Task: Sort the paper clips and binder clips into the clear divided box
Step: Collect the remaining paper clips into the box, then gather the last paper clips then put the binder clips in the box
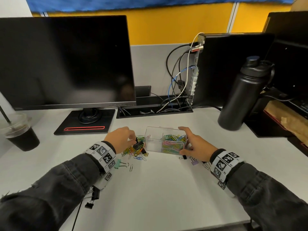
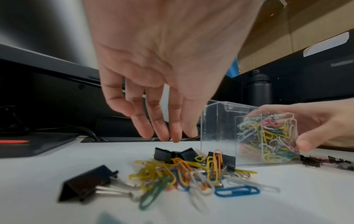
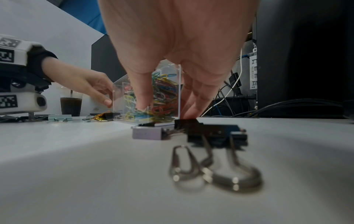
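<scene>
The clear divided box stands mid-desk. Its right compartment is packed with coloured paper clips; the left one is almost bare. My right hand grips the box, thumb on the near wall and fingers on the far side. Left of the box lies a pile of paper clips mixed with black binder clips. My left hand hovers over them, fingers pointing down, holding nothing.
A mint binder clip lies near my left wrist, and a purple binder clip and black ones near my right. More black binder clips sit by the left sleeve. An iced drink, a monitor base and a black bottle ring the area.
</scene>
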Motion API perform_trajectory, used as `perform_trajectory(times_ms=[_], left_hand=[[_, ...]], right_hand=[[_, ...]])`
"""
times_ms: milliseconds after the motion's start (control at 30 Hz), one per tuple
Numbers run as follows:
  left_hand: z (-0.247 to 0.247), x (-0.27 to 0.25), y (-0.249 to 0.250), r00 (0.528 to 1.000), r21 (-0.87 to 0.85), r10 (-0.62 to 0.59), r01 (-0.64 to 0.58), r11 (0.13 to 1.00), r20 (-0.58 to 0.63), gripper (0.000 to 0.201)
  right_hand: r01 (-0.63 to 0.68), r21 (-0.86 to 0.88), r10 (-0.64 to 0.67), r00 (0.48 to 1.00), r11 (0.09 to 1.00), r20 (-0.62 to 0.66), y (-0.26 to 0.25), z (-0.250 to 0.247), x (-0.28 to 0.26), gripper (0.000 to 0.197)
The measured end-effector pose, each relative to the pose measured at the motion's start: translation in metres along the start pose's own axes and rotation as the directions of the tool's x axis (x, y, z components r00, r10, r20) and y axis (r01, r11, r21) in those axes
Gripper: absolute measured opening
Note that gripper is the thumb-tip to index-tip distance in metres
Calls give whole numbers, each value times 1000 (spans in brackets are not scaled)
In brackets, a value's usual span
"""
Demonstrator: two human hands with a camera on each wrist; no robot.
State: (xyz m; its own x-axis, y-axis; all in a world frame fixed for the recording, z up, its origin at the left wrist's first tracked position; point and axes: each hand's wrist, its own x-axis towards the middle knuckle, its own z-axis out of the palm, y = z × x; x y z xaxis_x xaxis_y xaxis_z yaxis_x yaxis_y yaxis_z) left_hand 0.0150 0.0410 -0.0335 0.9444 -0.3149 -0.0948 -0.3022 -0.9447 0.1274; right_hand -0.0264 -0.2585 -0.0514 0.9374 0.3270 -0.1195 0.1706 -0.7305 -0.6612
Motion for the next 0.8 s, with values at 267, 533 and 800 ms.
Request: perform_trajectory(times_ms=[267, 533, 800], left_hand=[[3, 14, 20, 986, 106, -59, 43, 993, 154, 38], [4, 0, 22, 995, 48, -37, 33, 998, 93, 38], [-9, -13, 26, 1000, -16, 8, -8, 1000, -12, 22]], right_hand=[[-28, -4, 28, 999, 1000, -16, 5, 1, 4, 76], [-40, -12, 40, 999, 999, -10, 4, 0, 2, 72], [-19, -61, 17, 999, 998, -40, 5, 1, 4, 73]])
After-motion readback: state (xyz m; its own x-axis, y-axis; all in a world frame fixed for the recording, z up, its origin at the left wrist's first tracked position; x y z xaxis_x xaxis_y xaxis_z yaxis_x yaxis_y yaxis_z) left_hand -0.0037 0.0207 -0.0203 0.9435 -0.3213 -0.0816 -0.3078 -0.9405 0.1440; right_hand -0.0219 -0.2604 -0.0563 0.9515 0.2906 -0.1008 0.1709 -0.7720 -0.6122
